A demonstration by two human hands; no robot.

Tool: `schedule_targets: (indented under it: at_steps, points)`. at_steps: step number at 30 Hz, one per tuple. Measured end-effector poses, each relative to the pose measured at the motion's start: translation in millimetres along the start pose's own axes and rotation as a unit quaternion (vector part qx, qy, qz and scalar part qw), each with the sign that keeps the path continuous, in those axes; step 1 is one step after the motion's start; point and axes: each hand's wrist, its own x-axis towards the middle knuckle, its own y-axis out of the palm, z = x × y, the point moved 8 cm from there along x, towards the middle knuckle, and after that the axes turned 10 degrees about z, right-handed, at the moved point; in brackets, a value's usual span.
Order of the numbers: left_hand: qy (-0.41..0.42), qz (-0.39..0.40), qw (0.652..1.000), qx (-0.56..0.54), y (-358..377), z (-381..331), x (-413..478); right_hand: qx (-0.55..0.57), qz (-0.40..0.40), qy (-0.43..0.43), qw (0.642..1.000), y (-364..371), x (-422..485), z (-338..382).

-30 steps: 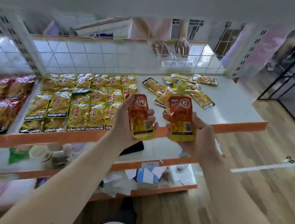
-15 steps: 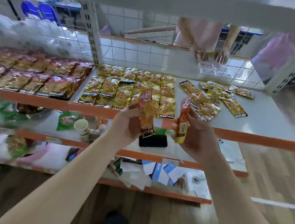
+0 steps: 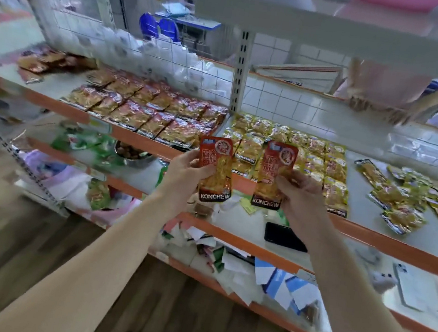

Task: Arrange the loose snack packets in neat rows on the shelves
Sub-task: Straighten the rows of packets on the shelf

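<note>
Both hands are raised in front of the upper shelf (image 3: 370, 239), a little apart, each pinching one snack packet. The left hand (image 3: 187, 174) holds the left packet (image 3: 216, 169) by its left edge. The right hand (image 3: 302, 196) holds the right packet (image 3: 274, 173) by its right edge. The two packets hang side by side without touching, faces toward the camera. Their long axis is upright, with the red printed end at the top and the black brand band at the bottom.

Behind them on the shelf lie two tidy blocks divided by a white upright post (image 3: 241, 70). The red rows (image 3: 149, 112) are left of the post, and the yellow rows (image 3: 301, 155) are right of it, directly behind the hands. Further right, a loose pile (image 3: 410, 198) of yellow packets lies scattered at odd angles, nearer the right hand.

The held packets look closer in colour to the red rows, so I judge they belong there, though blur keeps me from being sure. That block lies forward and to the left of the hands, with the left hand nearer. Its packets lie flat, long axis front to back, brand band toward the orange front edge. Each held packet would therefore need tipping back flat, band toward the person, and carrying leftward past the post.
</note>
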Motion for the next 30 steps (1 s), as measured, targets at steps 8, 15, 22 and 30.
schedule_targets:
  at_steps: [8, 15, 22, 30]
  points:
    - [0.011, -0.032, 0.995, 0.092, -119, -34, 1, -0.052, -0.042, -0.007, 0.998, 97, 37, -33]
    - [0.055, -0.022, 0.988, 0.146, -213, -51, 14, -0.171, -0.090, -0.031, 0.981, 174, 59, -57]
    - [0.048, -0.005, 0.989, 0.141, -279, -54, 34, -0.177, -0.103, -0.022, 0.978, 227, 81, -87]
    - [0.051, -0.007, 0.991, 0.126, -300, -50, 71, -0.292, -0.165, -0.057, 0.940, 230, 102, -90]
